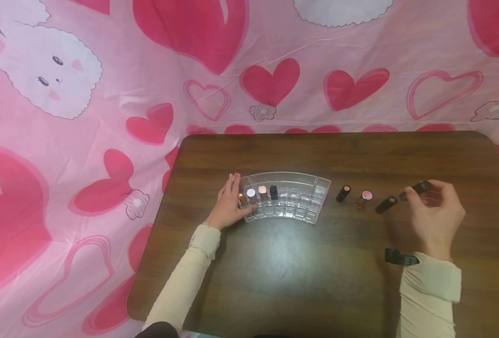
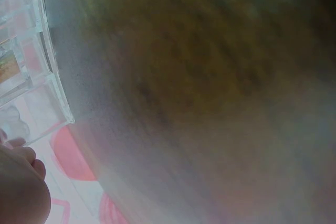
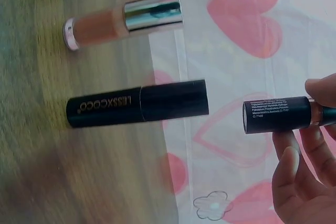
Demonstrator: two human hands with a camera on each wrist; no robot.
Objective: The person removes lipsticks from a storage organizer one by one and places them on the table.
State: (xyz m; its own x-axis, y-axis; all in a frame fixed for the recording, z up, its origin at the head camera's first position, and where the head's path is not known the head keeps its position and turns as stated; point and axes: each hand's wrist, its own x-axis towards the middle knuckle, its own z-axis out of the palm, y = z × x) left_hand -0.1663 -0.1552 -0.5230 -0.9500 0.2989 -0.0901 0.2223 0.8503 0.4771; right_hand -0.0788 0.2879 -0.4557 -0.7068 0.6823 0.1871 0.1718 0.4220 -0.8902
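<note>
A clear tiered organizer (image 1: 287, 177) holds several lipsticks at its left side, among them a white-topped one (image 1: 251, 193), a pink-topped one (image 1: 262, 191) and a black one (image 1: 273, 192). My left hand (image 1: 228, 206) rests at the organizer's left end, fingers extended; the left wrist view shows part of this hand (image 2: 21, 187) beside the clear plastic (image 2: 44, 103). On the right, my right hand (image 1: 437, 213) pinches a dark tube (image 1: 422, 188) above the table. In the right wrist view, fingers (image 3: 307, 166) grip this black tube (image 3: 275, 115), which has small white print.
Standing between organizer and right hand are a black tube (image 1: 343, 193), a pink-capped tube (image 1: 363, 199) and another black tube (image 1: 386, 204). The brown table (image 1: 308, 281) meets pink heart-patterned cloth (image 1: 156, 70) behind and at left.
</note>
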